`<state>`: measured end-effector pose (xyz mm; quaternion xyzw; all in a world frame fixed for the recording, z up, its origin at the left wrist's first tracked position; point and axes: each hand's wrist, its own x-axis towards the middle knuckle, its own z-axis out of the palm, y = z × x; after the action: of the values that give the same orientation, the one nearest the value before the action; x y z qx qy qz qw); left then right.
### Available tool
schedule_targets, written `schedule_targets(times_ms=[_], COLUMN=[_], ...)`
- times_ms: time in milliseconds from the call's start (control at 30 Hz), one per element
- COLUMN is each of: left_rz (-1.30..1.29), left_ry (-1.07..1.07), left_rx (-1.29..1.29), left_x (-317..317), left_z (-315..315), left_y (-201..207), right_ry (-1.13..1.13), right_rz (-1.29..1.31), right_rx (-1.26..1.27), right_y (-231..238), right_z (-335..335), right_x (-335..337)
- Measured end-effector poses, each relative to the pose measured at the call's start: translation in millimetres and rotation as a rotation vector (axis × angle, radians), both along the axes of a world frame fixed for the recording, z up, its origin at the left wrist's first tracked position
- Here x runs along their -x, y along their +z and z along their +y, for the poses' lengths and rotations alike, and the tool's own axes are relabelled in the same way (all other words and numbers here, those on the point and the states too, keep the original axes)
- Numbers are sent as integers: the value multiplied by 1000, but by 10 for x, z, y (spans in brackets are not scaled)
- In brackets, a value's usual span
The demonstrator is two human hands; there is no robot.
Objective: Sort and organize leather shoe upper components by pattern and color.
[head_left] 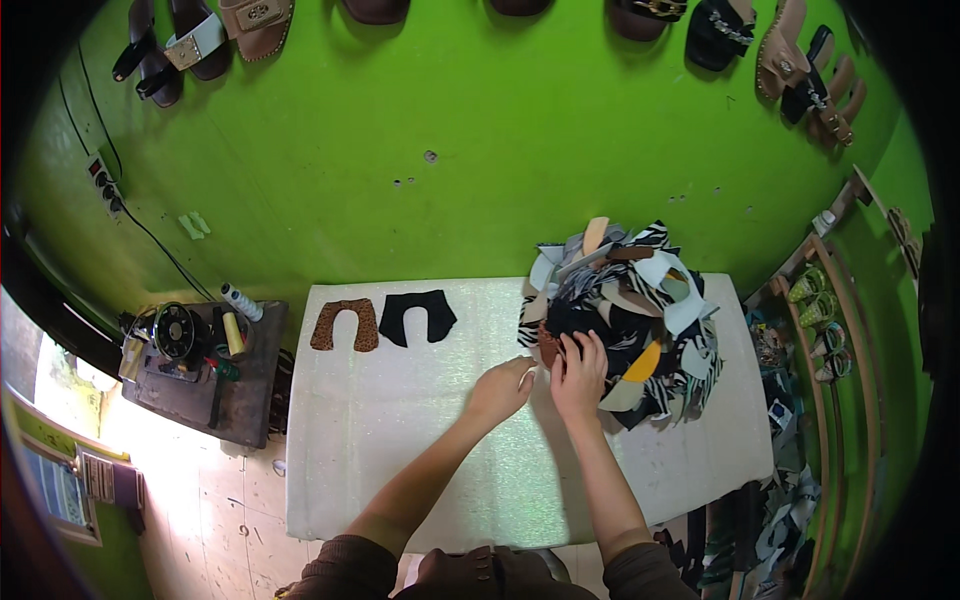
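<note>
A heaped pile of cut leather and fabric scraps (690, 355) lies on the right of the table, in black, zebra print, grey, beige and yellow. At its near left edge rests my right hand (578, 375), fingers spread over a black scrap. A reddish-brown scrap (547, 345) shows beside those fingertips. My left hand (503, 390) is just left of the pile, its fingers bent and pressed together; what they hold, if anything, is hidden. Farther left, two U-shaped cut pieces lie flat side by side: a leopard-print piece (322, 328) and a black piece (440, 318).
A white sheet covers the table (370, 450). To the left stands a dark side table (250, 400) with a machine wheel (174, 332) and thread spools (241, 301). Sandals (720, 35) hang along the green wall. At the right, a wooden rack (822, 420) stands beside more scraps (785, 520).
</note>
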<state>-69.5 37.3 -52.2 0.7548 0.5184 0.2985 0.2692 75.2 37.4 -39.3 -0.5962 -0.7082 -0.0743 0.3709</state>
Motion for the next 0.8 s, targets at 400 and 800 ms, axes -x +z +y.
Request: schedule_targets(times_ms=[400,800], left_rz=[-278,-582], left_ry=[241,241], left_rx=[121,286], left_x=[-566,-773], left_z=[32,316], left_y=[158,-41], right_ry=[99,65], right_rz=[115,518], right_rx=[-11,79], right_y=[176,325], right_z=[254,548], right_x=[-535,-983])
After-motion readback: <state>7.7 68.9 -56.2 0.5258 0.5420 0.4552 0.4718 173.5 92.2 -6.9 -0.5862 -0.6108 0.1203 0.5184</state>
